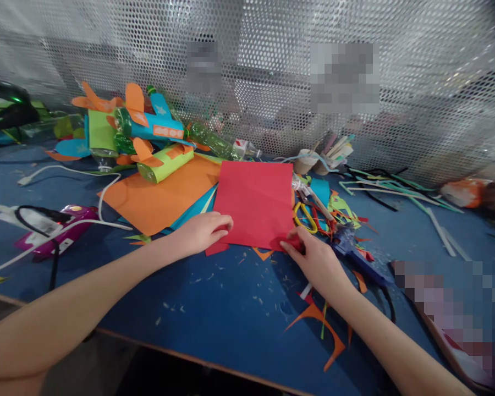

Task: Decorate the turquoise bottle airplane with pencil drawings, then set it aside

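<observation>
A red sheet of paper (256, 203) lies on the blue table in front of me. My left hand (204, 232) is at its lower left edge, with the fingers curled and closed on the paper. A small red scrap (217, 249) shows under that corner. At the lower right corner, my right hand (315, 256) pinches a small red paper piece (291, 243) against the sheet; the fingers partly hide its shape. Yellow-handled scissors (305, 217) and a blue glue gun (361, 256) lie just beyond and right of my right hand.
Orange card (160, 198) lies left of the red sheet, below decorated plastic bottles (152, 127). A purple power strip (72, 228) with cables is at left. Orange offcuts (325, 324) lie front right, near a phone-like device (449, 324). Perforated metal (264, 71) stands behind.
</observation>
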The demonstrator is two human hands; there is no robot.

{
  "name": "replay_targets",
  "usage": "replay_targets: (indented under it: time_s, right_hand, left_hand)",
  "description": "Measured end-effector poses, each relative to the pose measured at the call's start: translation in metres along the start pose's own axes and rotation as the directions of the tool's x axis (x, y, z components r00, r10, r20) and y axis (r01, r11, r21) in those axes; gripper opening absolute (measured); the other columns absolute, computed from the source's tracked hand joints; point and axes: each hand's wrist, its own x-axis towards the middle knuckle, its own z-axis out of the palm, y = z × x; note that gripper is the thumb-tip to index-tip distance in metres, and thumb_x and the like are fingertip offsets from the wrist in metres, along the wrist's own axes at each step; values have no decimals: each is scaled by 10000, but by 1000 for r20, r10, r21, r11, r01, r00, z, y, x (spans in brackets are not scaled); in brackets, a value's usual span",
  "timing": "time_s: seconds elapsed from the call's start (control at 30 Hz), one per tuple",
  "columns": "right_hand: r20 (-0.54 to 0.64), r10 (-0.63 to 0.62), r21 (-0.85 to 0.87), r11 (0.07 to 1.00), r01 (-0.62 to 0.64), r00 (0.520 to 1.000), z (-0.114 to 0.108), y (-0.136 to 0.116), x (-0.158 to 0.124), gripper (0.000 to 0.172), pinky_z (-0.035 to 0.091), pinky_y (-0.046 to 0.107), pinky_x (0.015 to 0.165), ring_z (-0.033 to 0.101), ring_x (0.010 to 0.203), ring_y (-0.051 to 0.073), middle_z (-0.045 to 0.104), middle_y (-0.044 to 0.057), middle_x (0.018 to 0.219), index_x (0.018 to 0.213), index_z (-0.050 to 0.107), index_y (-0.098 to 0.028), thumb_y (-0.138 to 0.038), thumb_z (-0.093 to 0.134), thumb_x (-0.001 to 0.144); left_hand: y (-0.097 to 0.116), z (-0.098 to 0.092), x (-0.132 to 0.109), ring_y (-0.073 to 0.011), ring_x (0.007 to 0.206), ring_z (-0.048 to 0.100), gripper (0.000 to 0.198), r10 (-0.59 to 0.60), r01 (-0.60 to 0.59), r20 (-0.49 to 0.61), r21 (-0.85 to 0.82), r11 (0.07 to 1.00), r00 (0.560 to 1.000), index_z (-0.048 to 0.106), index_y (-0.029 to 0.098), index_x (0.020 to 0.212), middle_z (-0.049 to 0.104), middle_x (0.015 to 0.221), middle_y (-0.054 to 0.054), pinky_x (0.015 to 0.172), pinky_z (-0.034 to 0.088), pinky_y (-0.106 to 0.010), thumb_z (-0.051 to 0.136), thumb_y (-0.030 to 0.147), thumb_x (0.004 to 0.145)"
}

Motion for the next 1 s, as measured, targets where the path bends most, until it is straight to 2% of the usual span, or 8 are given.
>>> replay_targets:
  time_s: [0.2,0.33,0.43,0.53,0.6,0.73,0.83,1.0]
  right_hand:
    - [1,-15,-5,1000,15,1000,4,3,1,147,436,291,581,631,696,224,645,48,780,900,515,-224,-367,488,886]
    - [-21,-59,-10,998,59,998,9,5,0,107,468,321,660,642,798,242,662,74,885,906,521,-226,-324,479,899]
    - [-23,-78,-22,997,78,997,9,5,0,111,474,331,656,639,791,244,656,76,868,883,522,-224,-323,476,902]
    - [2,-75,-10,997,75,997,7,5,1,118,474,329,642,634,782,238,649,78,862,883,519,-220,-325,471,907]
    - [18,-70,4,998,70,997,6,5,2,116,472,326,641,634,789,236,647,77,859,888,518,-217,-321,471,908]
    - [28,-58,18,998,57,998,6,5,2,121,471,328,650,634,795,235,647,76,862,887,514,-212,-322,471,912]
    - [8,-77,30,997,76,997,7,6,2,114,474,325,659,632,790,227,655,71,870,889,518,-213,-317,475,909]
    - [-5,-88,31,996,88,996,6,6,2,112,467,306,646,624,756,211,658,54,848,857,537,-218,-310,487,897]
  left_hand:
    - [3,3,-3,-155,800,548,160,5,-4,-10,96,995,1000,577,199,951,548,866,-36,729,419,-269,421,228,929]
    - [11,5,-5,-196,868,546,185,31,-1,-85,332,943,996,613,189,948,525,995,-85,749,448,-320,432,226,941]
    - [18,9,-7,-267,1114,476,239,213,-131,-122,476,870,969,643,184,972,521,1161,-120,924,416,-412,406,176,944]
    - [25,15,-8,-226,1135,492,327,359,-319,-8,440,839,933,593,174,1161,562,1192,-112,954,430,-364,344,130,955]
    - [29,19,-9,-219,1118,519,378,377,-355,32,420,835,926,508,165,1291,576,1215,-112,954,442,-360,318,139,966]
    - [39,27,-13,-261,1157,512,425,312,-293,12,376,879,950,486,120,1326,557,1287,-135,993,414,-410,296,311,997]
    - [48,29,-20,-305,1260,429,547,203,-206,43,311,928,978,402,120,1396,454,1413,-124,1053,344,-460,297,456,978]
    - [59,26,-28,-237,1433,153,674,48,-97,189,257,962,981,192,149,1486,182,1553,-56,1163,171,-400,183,573,962]
